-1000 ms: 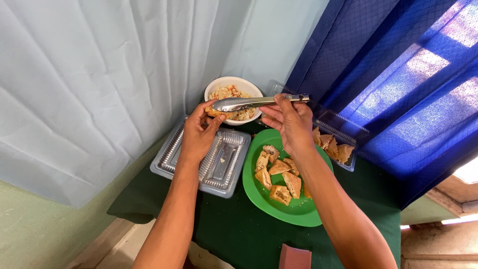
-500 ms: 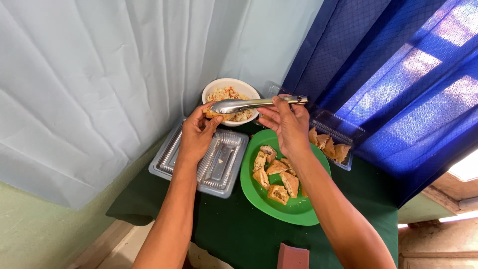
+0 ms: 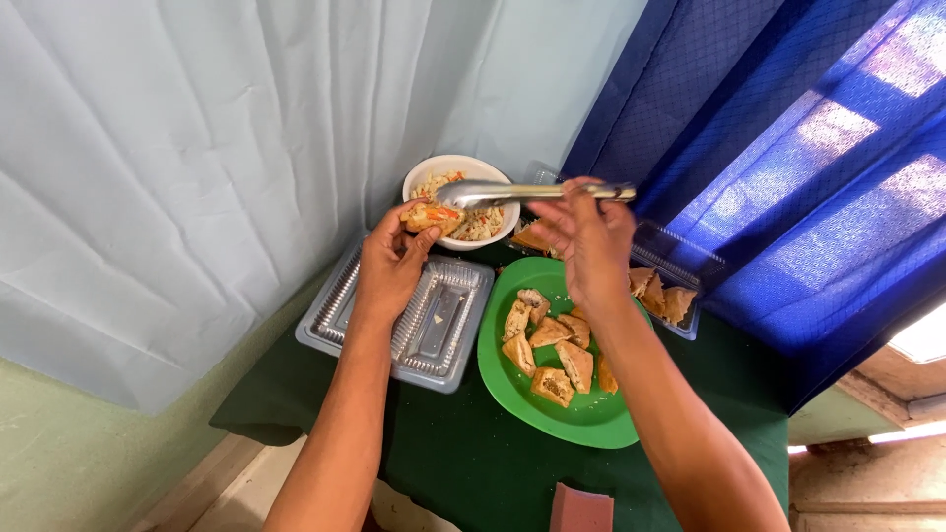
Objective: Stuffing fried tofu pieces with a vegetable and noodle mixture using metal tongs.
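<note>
The metal tongs (image 3: 512,192) sit in your right hand (image 3: 583,236), gripped near the hinged end, which sticks out just past your fingers towards the blue curtain (image 3: 788,167); their long axis runs nearly level across the view, and the scooped tips point away from your grip towards your left hand, ending over the white bowl (image 3: 426,177); your right fingers are wrapped around the two arms, and the arms look pressed close together, though you cannot tell from here whether anything is caught between the tips; your left hand (image 3: 392,266) is closed on a filled pastry piece (image 3: 430,216), pinched between thumb and fingertips, held just below the tong tips and touching or nearly touching the bowl's near rim; the filling shows orange and pale shreds, like the shredded salad (image 3: 475,219) in the bowl beyond it; under your left wrist lies a clear plastic tray (image 3: 335,305), ribbed and shiny; beneath your right hand sits the green plate (image 3: 512,379), carrying several cut pastry wedges (image 3: 552,355) laid close together; beyond your right wrist, on the curtain side of the grip, a second clear container (image 3: 690,266) holds more wedges; all of it rests on a dark green cloth (image 3: 463,463), with a pale curtain (image 3: 197,148) behind your left hand.
</note>
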